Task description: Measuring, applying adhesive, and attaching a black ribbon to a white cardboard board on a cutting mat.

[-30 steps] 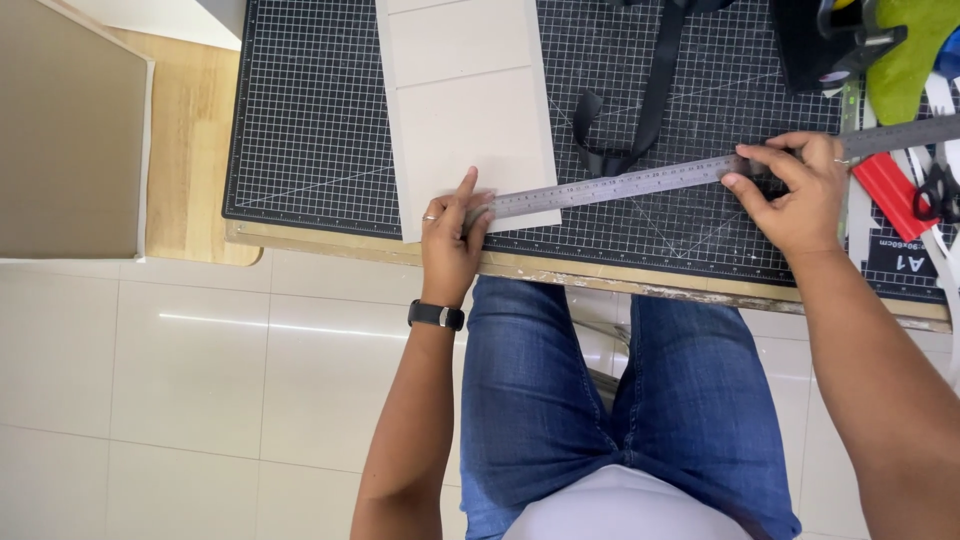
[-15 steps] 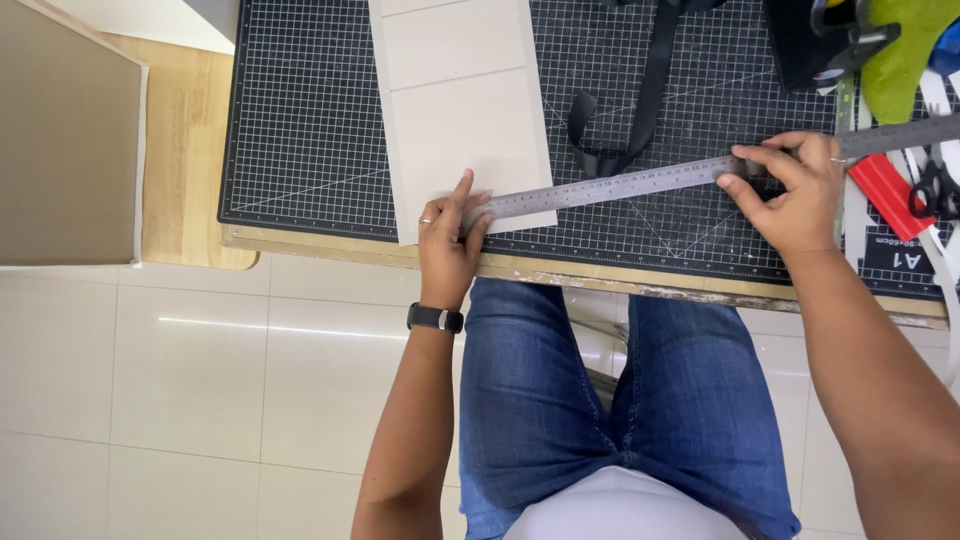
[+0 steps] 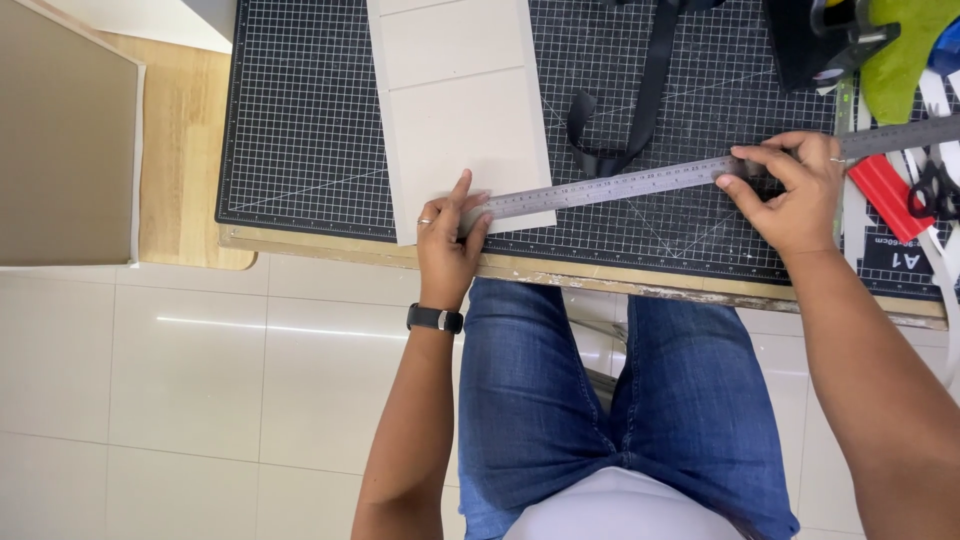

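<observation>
A long steel ruler [image 3: 620,184] lies slanted across a black gridded cutting mat [image 3: 300,120]. Its left end rests on the near edge of a pale grey cardboard sheet [image 3: 455,110]. My left hand [image 3: 448,240] presses fingertips on the ruler's left end and the card. There is a ring on one finger and a black band on the wrist. My right hand [image 3: 790,190] grips the ruler farther right, fingers curled over it. Whether it also holds a small tool is hidden by the fingers.
A black webbing strap [image 3: 640,90] loops on the mat behind the ruler. A red-handled cutter [image 3: 890,195], black scissors [image 3: 935,185], white strips and green fabric [image 3: 905,50] crowd the right side. A wooden board [image 3: 185,150] and a beige panel [image 3: 60,150] lie left. My legs in jeans are below the table edge.
Both hands and the ruler stay in nearly the same place; the view has shifted only slightly.
</observation>
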